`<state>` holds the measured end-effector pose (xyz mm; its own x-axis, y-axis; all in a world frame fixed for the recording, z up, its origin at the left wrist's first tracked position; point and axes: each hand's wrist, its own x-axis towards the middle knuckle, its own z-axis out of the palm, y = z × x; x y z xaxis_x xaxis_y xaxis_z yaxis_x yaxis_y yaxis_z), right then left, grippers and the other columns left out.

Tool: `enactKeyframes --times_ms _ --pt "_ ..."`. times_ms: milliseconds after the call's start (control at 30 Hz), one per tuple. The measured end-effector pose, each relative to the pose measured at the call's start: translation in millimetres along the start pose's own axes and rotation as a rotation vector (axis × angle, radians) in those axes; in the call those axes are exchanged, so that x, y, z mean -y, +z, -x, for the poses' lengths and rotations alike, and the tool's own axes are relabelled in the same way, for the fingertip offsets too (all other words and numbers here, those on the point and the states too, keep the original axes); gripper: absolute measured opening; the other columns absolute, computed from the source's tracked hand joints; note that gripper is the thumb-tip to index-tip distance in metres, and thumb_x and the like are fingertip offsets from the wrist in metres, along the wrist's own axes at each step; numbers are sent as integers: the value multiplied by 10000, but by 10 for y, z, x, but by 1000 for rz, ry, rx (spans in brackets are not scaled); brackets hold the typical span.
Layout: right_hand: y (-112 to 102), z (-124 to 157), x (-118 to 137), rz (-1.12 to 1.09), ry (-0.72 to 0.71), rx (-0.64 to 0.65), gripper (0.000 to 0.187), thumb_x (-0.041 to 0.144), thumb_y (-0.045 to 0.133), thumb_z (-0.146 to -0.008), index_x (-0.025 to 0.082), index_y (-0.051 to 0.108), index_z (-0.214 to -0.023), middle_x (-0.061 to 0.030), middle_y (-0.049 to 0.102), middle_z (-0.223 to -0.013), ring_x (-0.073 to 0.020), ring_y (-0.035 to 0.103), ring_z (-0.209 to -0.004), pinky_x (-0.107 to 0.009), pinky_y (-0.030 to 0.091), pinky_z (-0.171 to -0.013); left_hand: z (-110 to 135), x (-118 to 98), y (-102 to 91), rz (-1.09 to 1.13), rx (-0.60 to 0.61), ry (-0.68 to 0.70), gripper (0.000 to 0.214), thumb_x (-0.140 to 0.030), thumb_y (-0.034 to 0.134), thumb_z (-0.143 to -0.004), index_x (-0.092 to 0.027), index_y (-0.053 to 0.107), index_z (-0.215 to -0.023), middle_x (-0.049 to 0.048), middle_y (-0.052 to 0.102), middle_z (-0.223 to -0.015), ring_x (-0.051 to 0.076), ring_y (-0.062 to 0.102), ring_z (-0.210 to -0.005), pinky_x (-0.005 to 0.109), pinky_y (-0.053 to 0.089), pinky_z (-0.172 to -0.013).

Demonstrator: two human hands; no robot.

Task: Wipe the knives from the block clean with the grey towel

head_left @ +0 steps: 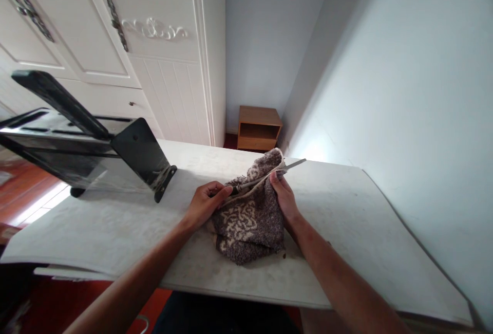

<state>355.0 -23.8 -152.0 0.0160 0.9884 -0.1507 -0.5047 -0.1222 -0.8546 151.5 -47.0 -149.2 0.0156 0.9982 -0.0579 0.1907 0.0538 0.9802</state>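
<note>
A brown towel with a cream pattern is bunched and folded above the white table. Through its upper fold runs a slim, dark-handled metal tool, its flat grey end sticking out on the right; whether it is a file or a knife I cannot tell. My left hand is closed round the tool's dark handle at the towel's left edge. On the other side, my right hand grips the towel around the shaft, thumb on top. The cloth covers part of the shaft and most of the right fingers.
The white table stretches beneath both hands. At its left stands a black and silver rack-like appliance with a raised handle. Beyond are a white wardrobe and a small wooden cabinet. A pale wall borders the right side.
</note>
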Motion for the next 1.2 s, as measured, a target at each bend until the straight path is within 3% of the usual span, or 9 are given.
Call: enactKeyframes --times_ms 233,433,533,633,800,1200 --pt "19 21 -135 87 49 100 461 562 844 -594 229 659 -854 46 687 -673 -168 634 -607 -293 536 -609 10 25 -2 -39 22 10 468 -645 629 -727 -177 613 -716 -52 480 -487 101 417 -475 224 302 -484" --pt "-3 40 -197 131 22 169 421 536 844 -613 213 693 -836 24 715 -761 -151 623 -659 -264 517 -658 29 9 -8 -23 69 13 433 -610 626 -745 -177 621 -748 -55 483 -485 103 428 -468 225 320 -480" --pt "-13 47 -210 190 -25 170 388 522 835 -637 207 708 -825 17 722 -796 -148 619 -696 -256 507 -692 32 20 -1 -19 73 51 381 -550 671 -736 -174 644 -786 -27 583 -581 119 508 -527 232 388 -521" --pt "-15 45 -197 243 -51 137 383 522 836 -633 197 708 -791 13 712 -754 -146 602 -674 -250 489 -658 36 61 24 -68 0 128 339 -500 715 -719 -182 668 -824 18 686 -759 165 615 -688 261 474 -639" --pt "-2 42 -170 203 -22 113 423 538 862 -565 201 709 -770 8 714 -730 -149 591 -619 -260 486 -600 75 137 99 -191 -93 209 343 -498 714 -740 -198 682 -902 36 718 -907 213 649 -878 320 506 -822" --pt "-40 76 -187 211 23 96 439 516 903 -485 198 722 -729 26 720 -689 -121 598 -577 -233 502 -573 161 136 195 -350 -312 406 159 -339 724 -776 -217 677 -867 17 671 -889 189 626 -877 298 485 -832"
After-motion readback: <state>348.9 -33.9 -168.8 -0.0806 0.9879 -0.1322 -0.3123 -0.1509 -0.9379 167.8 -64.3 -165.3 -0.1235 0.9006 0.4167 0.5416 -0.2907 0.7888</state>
